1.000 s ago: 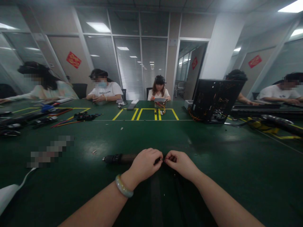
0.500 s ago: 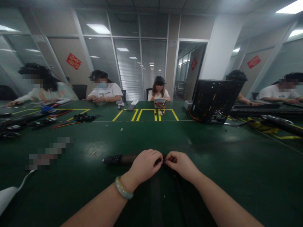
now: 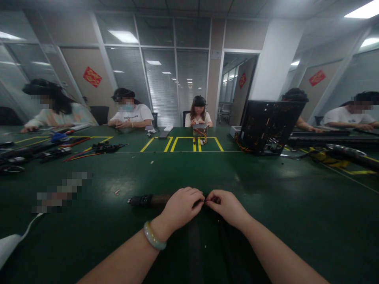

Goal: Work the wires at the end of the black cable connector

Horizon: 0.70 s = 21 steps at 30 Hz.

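A dark cylindrical tool (image 3: pixel 148 200) lies on the green table (image 3: pixel 266 205) pointing left. My left hand (image 3: pixel 182 207), with a pale bangle on the wrist, is closed around its right end. My right hand (image 3: pixel 226 205) sits just to the right, fingertips pinched together at a tiny part where the two hands meet. What the fingertips pinch is too small to make out. Dark straps or cables (image 3: pixel 195 244) run from under the hands toward me.
A black open computer case (image 3: pixel 268 126) stands at the right back. Cables and tools (image 3: pixel 59 148) lie at the left. Small screws (image 3: pixel 117 192) dot the mat. Several people sit around the table. A white object (image 3: pixel 8 244) is at the lower left.
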### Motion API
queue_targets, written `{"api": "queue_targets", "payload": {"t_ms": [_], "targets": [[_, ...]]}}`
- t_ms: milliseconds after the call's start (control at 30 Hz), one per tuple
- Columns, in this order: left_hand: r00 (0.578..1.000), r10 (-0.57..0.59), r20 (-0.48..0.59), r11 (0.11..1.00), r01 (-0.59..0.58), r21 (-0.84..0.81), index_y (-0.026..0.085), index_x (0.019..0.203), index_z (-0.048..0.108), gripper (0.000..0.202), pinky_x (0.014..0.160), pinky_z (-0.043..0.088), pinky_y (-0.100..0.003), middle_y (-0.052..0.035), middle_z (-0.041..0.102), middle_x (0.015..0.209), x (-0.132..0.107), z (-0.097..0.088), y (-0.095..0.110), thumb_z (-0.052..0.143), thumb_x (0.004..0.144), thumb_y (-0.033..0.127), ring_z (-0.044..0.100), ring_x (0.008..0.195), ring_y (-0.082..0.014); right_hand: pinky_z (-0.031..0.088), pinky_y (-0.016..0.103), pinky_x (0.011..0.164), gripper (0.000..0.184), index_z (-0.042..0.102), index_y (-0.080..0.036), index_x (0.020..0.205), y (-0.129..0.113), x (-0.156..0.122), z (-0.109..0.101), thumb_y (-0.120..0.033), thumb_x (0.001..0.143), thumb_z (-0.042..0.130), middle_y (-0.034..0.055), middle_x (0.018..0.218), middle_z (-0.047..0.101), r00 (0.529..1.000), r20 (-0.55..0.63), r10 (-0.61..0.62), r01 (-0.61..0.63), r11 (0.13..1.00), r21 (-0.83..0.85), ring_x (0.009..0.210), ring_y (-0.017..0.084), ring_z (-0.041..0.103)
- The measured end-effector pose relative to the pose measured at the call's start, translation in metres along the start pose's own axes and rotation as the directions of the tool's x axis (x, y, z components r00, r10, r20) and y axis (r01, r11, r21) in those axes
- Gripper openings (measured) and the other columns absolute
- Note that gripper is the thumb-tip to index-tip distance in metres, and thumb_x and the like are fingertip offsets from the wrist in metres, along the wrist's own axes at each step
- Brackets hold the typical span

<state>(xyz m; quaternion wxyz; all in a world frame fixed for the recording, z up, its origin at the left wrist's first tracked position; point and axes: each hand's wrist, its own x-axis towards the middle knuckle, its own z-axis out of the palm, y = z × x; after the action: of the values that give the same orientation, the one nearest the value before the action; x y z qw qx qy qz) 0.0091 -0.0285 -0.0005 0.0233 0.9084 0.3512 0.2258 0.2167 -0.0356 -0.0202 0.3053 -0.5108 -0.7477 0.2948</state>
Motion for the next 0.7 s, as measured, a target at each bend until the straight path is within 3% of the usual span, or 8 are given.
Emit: {"api": "queue_targets", "payload": {"t_ms": [200, 700], "targets": [[0.999, -0.033, 0.016, 0.999, 0.033, 0.025, 0.022, 0.098, 0.06, 0.011, 0.08, 0.045, -0.034, -0.0018, 0.064, 0.094, 0.0, 0.0001, 0.0, 0.059, 0.087, 0.022, 0.059, 0.088, -0.0197, 0.041, 0.023, 0.063, 0.008, 0.07, -0.023, 0.085, -0.0009, 0.0015, 0.0005, -0.026, 0.085, 0.064, -0.0029, 0.079, 0.069, 1.0, 0.013, 0.013, -0.013, 1.0, 0.012, 0.072, 0.015, 0.061], [0.999, -0.046, 0.009, 0.999, 0.046, -0.002, 0.022, 0.101, 0.06, 0.015, 0.083, 0.045, -0.034, -0.0016, 0.064, 0.098, 0.0002, 0.002, -0.0015, 0.059, 0.087, 0.022, 0.059, 0.091, -0.0194, 0.041, 0.022, 0.059, 0.011, 0.069, -0.021, 0.084, 0.0026, 0.0003, 0.0027, -0.029, 0.084, 0.063, -0.0007, 0.078, 0.069, 0.999, -0.003, 0.033, -0.033, 0.998, 0.044, 0.069, 0.015, 0.062]]}}
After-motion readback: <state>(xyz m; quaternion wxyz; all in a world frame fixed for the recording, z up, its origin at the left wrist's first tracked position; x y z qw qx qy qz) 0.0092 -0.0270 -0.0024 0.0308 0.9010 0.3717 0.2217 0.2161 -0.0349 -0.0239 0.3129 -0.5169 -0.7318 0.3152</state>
